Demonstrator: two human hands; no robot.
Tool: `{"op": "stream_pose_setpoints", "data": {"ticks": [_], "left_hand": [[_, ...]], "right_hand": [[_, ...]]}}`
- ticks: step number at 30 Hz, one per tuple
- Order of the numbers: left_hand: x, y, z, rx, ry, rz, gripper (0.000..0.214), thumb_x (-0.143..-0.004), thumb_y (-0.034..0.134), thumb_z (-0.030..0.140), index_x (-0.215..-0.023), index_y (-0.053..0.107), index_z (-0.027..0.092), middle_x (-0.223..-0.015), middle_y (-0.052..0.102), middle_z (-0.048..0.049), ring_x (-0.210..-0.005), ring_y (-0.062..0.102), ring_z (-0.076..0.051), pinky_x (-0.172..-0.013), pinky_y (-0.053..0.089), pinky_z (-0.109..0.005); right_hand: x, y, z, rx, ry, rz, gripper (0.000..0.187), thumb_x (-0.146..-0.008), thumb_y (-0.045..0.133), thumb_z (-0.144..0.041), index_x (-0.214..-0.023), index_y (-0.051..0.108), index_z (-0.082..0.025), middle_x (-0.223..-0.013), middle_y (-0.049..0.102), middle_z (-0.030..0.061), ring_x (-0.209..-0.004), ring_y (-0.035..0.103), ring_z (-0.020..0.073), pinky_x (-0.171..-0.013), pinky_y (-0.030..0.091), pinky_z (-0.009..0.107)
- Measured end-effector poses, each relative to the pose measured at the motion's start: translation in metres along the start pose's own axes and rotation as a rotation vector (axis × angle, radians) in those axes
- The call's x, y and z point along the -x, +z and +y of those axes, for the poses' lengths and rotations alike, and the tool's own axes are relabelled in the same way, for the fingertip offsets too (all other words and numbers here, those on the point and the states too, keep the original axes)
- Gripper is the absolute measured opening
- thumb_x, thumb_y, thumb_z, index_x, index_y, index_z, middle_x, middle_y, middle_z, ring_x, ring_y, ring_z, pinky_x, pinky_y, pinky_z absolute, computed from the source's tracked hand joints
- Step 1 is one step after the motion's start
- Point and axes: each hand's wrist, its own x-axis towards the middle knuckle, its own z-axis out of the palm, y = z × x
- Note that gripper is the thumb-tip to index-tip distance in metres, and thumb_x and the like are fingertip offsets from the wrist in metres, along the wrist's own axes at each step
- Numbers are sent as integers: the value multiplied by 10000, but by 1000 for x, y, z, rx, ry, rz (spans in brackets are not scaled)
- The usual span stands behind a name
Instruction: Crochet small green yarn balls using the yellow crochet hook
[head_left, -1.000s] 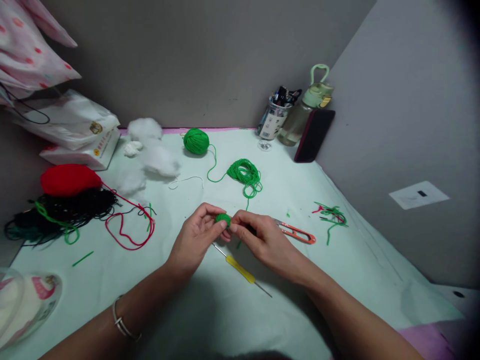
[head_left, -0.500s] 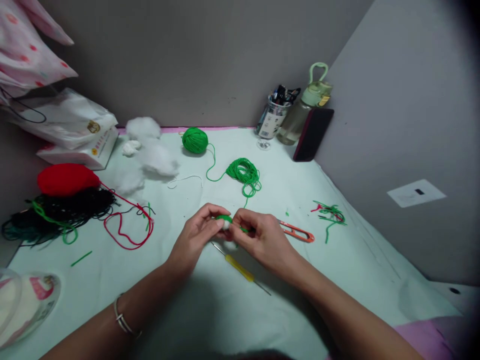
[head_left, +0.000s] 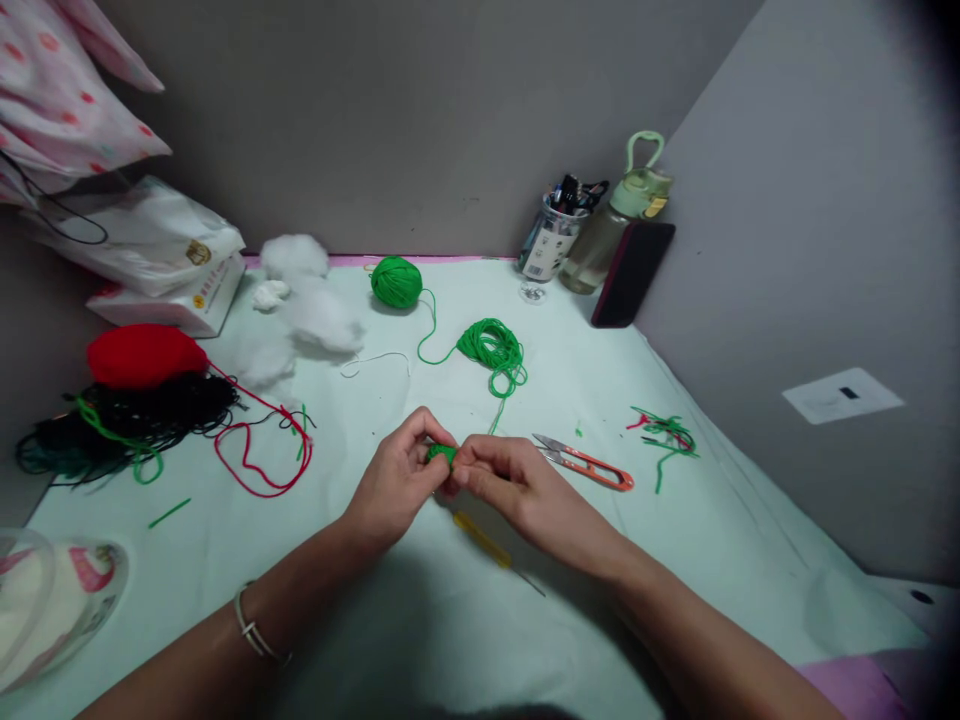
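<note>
While the left hand point(head_left: 386, 490) clamps the small green piece point(head_left: 441, 453) and the right hand point(head_left: 525, 495) pinches at its edge, just beyond the yellow-handled tool point(head_left: 482, 540), I fear a snagged green strand point(head_left: 496, 415) could tug it loose.

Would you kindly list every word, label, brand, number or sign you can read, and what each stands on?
No words or numbers can be read.
White box: print too small.
Plastic bag: brownish emblem, no legible wording.
Pen cup: label with barcode, print too small.
Plastic container: printing too blurred.
</note>
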Motion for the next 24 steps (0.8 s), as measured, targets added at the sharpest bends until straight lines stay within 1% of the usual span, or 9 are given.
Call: {"op": "stream_pose_setpoints", "data": {"ticks": [3, 7, 9, 12, 14, 17, 19, 21, 24], "left_hand": [[-2, -4, -4, 7, -32, -25, 80, -830, 644, 186, -835, 566, 200, -565, 648, 40, -536, 607, -141, -571, 483, -261], [-4, -7, -8, 41, -65, -50, 93, -867, 630, 237, -819, 568, 186, -618, 642, 26, -558, 603, -134, -560, 492, -256], [-4, -7, -8, 48, -64, -57, 144, -898, 637, 272, -807, 578, 177, -651, 630, 23, -593, 605, -123, -588, 498, -245], [-2, -5, -4, 59, -42, -80, 214, -956, 616, 357, -853, 618, 169, -767, 641, 1, -684, 637, -125, -670, 540, -257], [-1, -4, -1, 70, -8, -87, 199, -953, 645, 373, -1037, 652, 194, -969, 660, -21, -836, 674, -144, -769, 569, -275], [1, -6, 1, -8, 123, -115, 391, -917, 719, 279, -1285, 589, 298, -1237, 608, -27, -1031, 669, -160, -901, 560, -292], [1, -10, 1, -125, 237, -139, 331, -935, 693, 220, -1247, 615, 301, -1208, 614, -26, -998, 666, -150, -900, 552, -289], [1, -14, 1, -216, 310, -153, 199, -948, 668, 188, -1128, 678, 272, -1098, 632, -22, -933, 652, -143, -854, 543, -274], [1, -20, 3, -367, 446, -217, 194, -933, 683, 154, -1094, 707, 260, -1038, 646, -32, -943, 638, -162, -817, 536, -273]], "right_hand": [[-2, 3, 5, 80, -54, 15, 192, -956, 512, -224, -785, 594, -194, -681, 549, -38, -615, 427, 111, -591, 322, 252], [-5, 4, 8, 415, -94, 173, 176, -872, 605, -204, -716, 525, -210, -571, 434, -86, -532, 349, 91, -557, 267, 251], [-5, 3, 9, 446, -71, 206, 227, -876, 621, -248, -691, 493, -212, -559, 411, -88, -532, 336, 91, -548, 254, 253], [-8, -2, 10, 277, -22, 184, 271, -902, 606, -306, -676, 492, -207, -589, 416, -77, -568, 344, 95, -543, 255, 251], [-10, -7, 11, 134, 11, 169, 291, -895, 631, -361, -680, 514, -203, -583, 392, -80, -562, 315, 94, -533, 235, 256], [-11, -16, 11, -41, 43, 138, 321, -851, 703, -456, -714, 581, -193, -548, 351, -93, -538, 259, 91, -524, 186, 268], [-11, -23, 10, -112, 38, 103, 322, -826, 743, -470, -737, 623, -185, -544, 350, -96, -536, 244, 88, -527, 170, 271], [-9, -29, 9, -166, 41, 49, 305, -818, 766, -448, -746, 641, -179, -553, 355, -95, -535, 242, 82, -522, 161, 269], [-8, -35, 7, -313, 97, -60, 285, -833, 758, -413, -739, 636, -172, -559, 331, -99, -522, 210, 73, -504, 147, 261]]}}
